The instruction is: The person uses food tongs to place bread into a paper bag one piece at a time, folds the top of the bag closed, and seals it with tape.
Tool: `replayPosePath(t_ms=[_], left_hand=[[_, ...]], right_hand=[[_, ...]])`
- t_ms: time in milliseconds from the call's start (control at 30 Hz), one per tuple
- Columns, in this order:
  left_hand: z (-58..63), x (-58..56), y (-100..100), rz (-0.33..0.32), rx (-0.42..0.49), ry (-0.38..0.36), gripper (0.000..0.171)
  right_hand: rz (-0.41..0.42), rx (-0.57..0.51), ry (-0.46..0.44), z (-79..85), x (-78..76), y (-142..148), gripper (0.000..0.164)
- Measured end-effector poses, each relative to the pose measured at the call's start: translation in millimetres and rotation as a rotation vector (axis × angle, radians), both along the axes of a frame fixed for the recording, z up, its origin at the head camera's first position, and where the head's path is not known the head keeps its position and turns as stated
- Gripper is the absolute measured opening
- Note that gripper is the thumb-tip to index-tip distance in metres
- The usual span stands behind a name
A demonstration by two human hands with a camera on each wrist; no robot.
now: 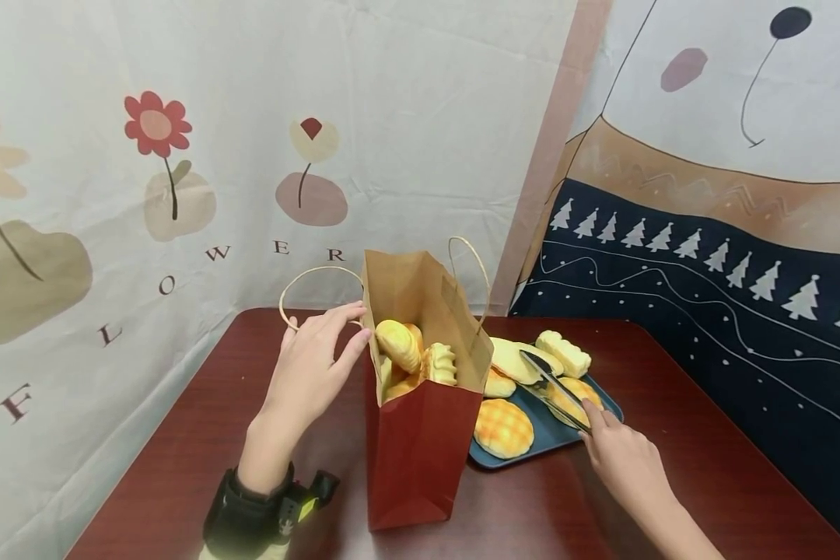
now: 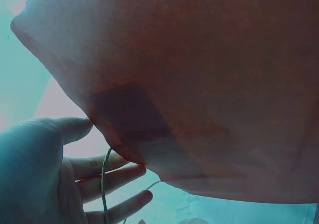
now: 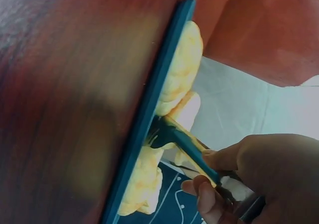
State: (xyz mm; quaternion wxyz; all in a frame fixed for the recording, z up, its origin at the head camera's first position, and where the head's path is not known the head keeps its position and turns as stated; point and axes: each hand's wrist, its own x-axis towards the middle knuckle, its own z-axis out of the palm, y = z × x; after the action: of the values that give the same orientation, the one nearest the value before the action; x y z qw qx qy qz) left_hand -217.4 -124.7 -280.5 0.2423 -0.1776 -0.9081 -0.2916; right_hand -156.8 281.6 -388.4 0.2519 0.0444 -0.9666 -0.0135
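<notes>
My left hand (image 1: 313,359) reaches to the left rim of a red paper bag (image 1: 420,459), its fairly straight fingers touching the edge beside a cord handle (image 1: 315,270). Several bread pieces, among them a roll (image 1: 399,346) and a ridged cream-coloured piece (image 1: 439,364), lie inside the upright bag. My right hand (image 1: 626,451) grips a pair of tongs (image 1: 556,381). The tongs' ends are at a long pale bread (image 1: 514,360) on a blue tray (image 1: 546,443); whether they pinch it I cannot tell. In the right wrist view, the tongs (image 3: 192,152) reach over the tray's edge.
The tray stands right of the bag, partly hidden by it. On it are a round checkered bun (image 1: 504,428), another round bun (image 1: 575,398) under the tongs and a ridged bread (image 1: 563,354). A dark red table (image 1: 686,467) bears everything; printed cloths (image 1: 420,117) hang behind.
</notes>
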Motion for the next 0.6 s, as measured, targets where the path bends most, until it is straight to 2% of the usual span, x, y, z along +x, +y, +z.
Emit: replayPosePath(t_ms=[267, 600], left_hand=[[-1.2, -0.3, -0.6, 0.003, 0.003, 0.012, 0.042], [-2.7, -1.5, 0.2, 0.005, 0.003, 0.014, 0.043]], right_hand=[[0.062, 0.025, 0.125, -10.2, -9.8, -0.2, 0.057], [0.065, -0.068, 0.117, -10.0, -3.3, 7.5, 0.049]])
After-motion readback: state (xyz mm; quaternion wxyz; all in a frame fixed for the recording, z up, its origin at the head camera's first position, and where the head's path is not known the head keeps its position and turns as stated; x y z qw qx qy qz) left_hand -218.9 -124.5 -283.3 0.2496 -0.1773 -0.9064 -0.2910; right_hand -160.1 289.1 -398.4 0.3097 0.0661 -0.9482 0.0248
